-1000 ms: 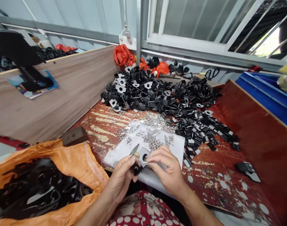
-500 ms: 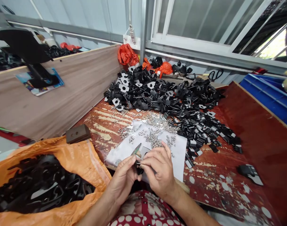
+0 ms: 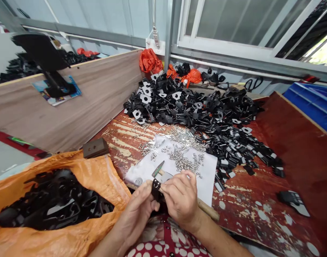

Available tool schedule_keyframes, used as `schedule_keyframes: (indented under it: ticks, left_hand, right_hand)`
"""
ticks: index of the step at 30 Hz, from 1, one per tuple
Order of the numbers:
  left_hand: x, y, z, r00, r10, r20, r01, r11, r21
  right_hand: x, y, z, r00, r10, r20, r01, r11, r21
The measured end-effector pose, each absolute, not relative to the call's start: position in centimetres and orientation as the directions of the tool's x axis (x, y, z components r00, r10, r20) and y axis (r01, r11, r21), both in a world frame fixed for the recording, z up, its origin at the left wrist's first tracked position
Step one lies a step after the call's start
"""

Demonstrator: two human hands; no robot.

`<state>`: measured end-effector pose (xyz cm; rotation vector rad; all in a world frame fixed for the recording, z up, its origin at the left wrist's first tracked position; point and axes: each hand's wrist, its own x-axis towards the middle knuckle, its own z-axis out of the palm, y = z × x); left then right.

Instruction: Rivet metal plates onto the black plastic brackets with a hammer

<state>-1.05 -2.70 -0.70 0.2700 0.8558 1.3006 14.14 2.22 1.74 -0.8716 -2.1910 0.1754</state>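
Note:
My left hand [image 3: 140,201] is closed around a small black plastic part [image 3: 155,186], which has a shiny metal piece [image 3: 157,185] at its upper end. Close beside it, my right hand [image 3: 181,196] pinches thumb and fingers together against the part's right side; whatever the fingertips hold is hidden. Beyond the hands a hammer lies on a white sheet [image 3: 144,167]. Its pointed head [image 3: 158,169] shows above the left hand, and its wooden handle [image 3: 208,209] comes out beneath the right wrist. Small silver metal pieces [image 3: 179,159] are scattered over the sheet.
A large heap of black parts [image 3: 184,103] covers the back of the worn red table [image 3: 249,200]. At left, an orange sack [image 3: 109,175] holds more black pieces, near a brown block [image 3: 95,147]. A black-and-grey device [image 3: 293,201] lies right. Wooden boards [image 3: 99,85] flank the table.
The view has shifted slightly, so the scene sits further right. The black part has turned upward in my left hand, showing its metal piece. My right hand stays against it.

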Motion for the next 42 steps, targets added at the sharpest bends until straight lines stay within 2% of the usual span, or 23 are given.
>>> schedule_keyframes:
  ticks: [2,4,6,8,10,15,18,21,25,28,31,34,37,42]
  left_hand:
    - [-2.2,-4.3,-0.9,-0.019,0.919,-0.394,-0.639,0.292,0.712]
    - [-3.7,-5.9,-0.9,-0.114,0.918,-0.380,-0.471,0.287,0.834]
    - [-5.3,-7.2,-0.7,-0.226,0.903,-0.365,-0.259,0.306,0.916]
    - [-6.6,-7.9,-0.6,-0.313,0.882,-0.353,-0.067,0.350,0.934]
    - [-7.4,-7.9,-0.7,-0.353,0.877,-0.327,0.043,0.364,0.930]
    - [-6.3,-5.8,-2.4,-0.301,0.917,-0.263,0.036,0.287,0.957]
    - [-5.1,-4.4,-3.5,-0.265,0.919,-0.291,0.042,0.313,0.949]
    - [-4.5,-3.5,-4.6,-0.258,0.930,-0.261,0.103,0.295,0.950]
    - [-4.3,-3.1,-5.8,-0.265,0.947,-0.184,0.190,0.238,0.952]
    - [-4.3,-3.2,-6.1,-0.255,0.955,-0.152,0.230,0.213,0.950]
    - [-4.1,-3.3,-6.1,-0.258,0.958,-0.128,0.248,0.194,0.949]
    - [-4.0,-3.2,-6.1,-0.270,0.957,-0.111,0.257,0.183,0.949]
    - [-4.1,-3.2,-6.3,-0.277,0.954,-0.110,0.262,0.185,0.947]
    - [-4.1,-3.1,-6.4,-0.301,0.946,-0.117,0.264,0.200,0.944]
  right_hand:
    - [14.0,1.9,1.2,-0.532,0.625,0.571,0.471,0.779,-0.414]
    - [14.4,1.6,0.2,-0.624,0.619,0.477,0.419,0.780,-0.464]
    - [15.4,1.7,-1.0,-0.647,0.670,0.364,0.507,0.735,-0.451]
    - [16.8,2.3,-2.3,-0.578,0.763,0.290,0.694,0.647,-0.317]
    - [18.1,3.4,-3.2,-0.519,0.812,0.267,0.809,0.568,-0.151]
    - [19.2,6.5,-2.7,-0.540,0.793,0.280,0.839,0.535,0.102]
    - [19.6,6.8,-2.0,-0.540,0.778,0.321,0.840,0.520,0.155]
    - [20.6,5.7,-1.7,-0.523,0.798,0.298,0.845,0.531,0.061]
    - [21.3,3.5,-0.1,-0.564,0.805,0.187,0.745,0.593,-0.305]
    - [21.0,2.1,2.0,-0.591,0.781,0.201,0.645,0.607,-0.464]
    - [20.2,1.0,3.0,-0.654,0.712,0.255,0.552,0.680,-0.483]
    - [19.3,0.6,1.7,-0.688,0.653,0.318,0.538,0.752,-0.381]
    - [18.9,0.8,-0.1,-0.696,0.673,0.252,0.598,0.737,-0.315]
    - [19.2,0.6,-0.7,-0.680,0.669,0.301,0.576,0.741,-0.345]
